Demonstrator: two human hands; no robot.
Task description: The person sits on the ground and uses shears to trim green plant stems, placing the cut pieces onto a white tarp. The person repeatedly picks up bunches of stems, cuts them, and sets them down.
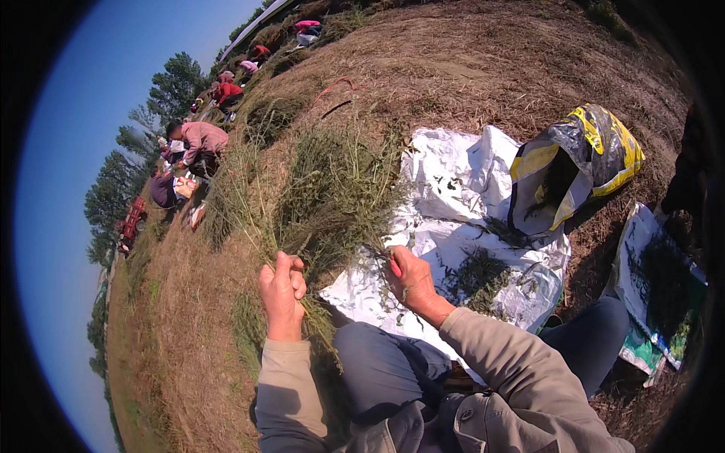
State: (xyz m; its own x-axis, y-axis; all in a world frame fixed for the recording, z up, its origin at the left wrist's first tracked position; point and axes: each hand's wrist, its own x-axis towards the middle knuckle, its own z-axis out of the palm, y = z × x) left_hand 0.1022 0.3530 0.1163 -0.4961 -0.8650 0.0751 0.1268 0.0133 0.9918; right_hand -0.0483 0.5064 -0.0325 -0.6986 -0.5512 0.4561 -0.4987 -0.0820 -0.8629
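Observation:
My left hand (pixel 285 286) is closed around thin green plant stems (pixel 265 218), which stick out above and below the fist. To its right, my right hand (pixel 412 277) grips a small red object (pixel 395 268), mostly hidden in the fingers, at the left part of a white plastic sheet (pixel 442 221). A heap of cut leafy plants (pixel 334 187) lies beyond both hands. Stripped green leaves (pixel 481 272) are piled on the sheet. At the sheet's far right, a yellow and black sack (pixel 612 147) lies on its side, its mouth facing the sheet, with dark plant matter inside.
Another white and green sack (pixel 634 283) with leaves on it lies at the right, beside my bent knee (pixel 603 323). Dry stubble ground (pixel 464 68) surrounds the sheet. Several people bend over plants at the upper left; a red vehicle (pixel 133 221) stands farther off.

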